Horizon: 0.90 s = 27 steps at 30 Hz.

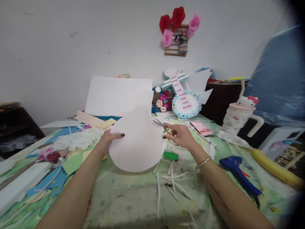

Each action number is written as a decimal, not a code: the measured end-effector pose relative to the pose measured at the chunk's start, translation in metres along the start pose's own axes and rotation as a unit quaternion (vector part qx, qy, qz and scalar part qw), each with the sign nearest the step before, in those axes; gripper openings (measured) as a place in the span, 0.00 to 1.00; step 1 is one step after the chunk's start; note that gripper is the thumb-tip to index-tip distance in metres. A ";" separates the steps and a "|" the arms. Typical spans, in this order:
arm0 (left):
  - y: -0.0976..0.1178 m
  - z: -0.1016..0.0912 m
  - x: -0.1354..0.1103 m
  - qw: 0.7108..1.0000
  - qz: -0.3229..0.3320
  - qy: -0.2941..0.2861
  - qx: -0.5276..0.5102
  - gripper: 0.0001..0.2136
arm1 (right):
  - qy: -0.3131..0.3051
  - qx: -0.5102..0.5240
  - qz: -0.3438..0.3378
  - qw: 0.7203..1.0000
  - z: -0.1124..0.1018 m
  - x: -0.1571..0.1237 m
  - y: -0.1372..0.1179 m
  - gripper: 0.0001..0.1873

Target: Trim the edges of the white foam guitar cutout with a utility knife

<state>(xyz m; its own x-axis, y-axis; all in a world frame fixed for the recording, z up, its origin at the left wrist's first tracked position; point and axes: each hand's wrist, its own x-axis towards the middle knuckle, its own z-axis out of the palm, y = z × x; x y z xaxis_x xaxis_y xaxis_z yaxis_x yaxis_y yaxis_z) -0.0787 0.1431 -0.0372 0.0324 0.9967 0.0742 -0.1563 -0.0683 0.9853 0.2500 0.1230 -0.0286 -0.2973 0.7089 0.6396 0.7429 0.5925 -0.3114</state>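
My left hand (pixel 106 140) grips the left edge of a white paper cutout (pixel 137 143), thumb on its face and fingers hidden behind. The cutout has a round lower body and a straight-sided strip rising from it. My right hand (pixel 179 135) is closed round the gold handles of a pair of scissors (pixel 164 125). The blades point left, close to the cutout's upper right edge; whether they touch the paper I cannot tell. Below my right hand lies a green object (pixel 170 156), partly hidden by the paper.
Thin white paper strips (pixel 172 181) litter the stained green tablecloth (pixel 119 203). At the right are a blue glue gun (pixel 240 175), a banana (pixel 274 168) and a cartoon-cat tumbler (pixel 239 117). A decorated model instrument (pixel 182 95) leans at the back. Shredded white strands (pixel 76 140) lie left.
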 end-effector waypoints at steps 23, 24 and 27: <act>-0.002 -0.001 0.000 1.000 0.003 -0.003 -0.020 0.22 | 0.001 0.020 -0.011 1.000 0.002 -0.002 0.004 0.24; -0.002 -0.001 0.000 1.000 0.001 -0.003 -0.021 0.22 | 0.004 0.022 -0.010 1.000 0.002 -0.002 0.005 0.23; -0.001 -0.001 0.000 1.000 -0.001 -0.005 -0.022 0.23 | 0.012 0.032 -0.008 0.999 0.002 -0.003 0.005 0.22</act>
<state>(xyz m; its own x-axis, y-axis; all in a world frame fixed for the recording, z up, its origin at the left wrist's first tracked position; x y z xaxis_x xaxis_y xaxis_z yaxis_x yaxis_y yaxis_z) -0.0795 0.1433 -0.0388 0.0422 0.9964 0.0732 -0.2000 -0.0634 0.9777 0.2533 0.1249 -0.0332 -0.2933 0.6909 0.6608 0.6988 0.6267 -0.3450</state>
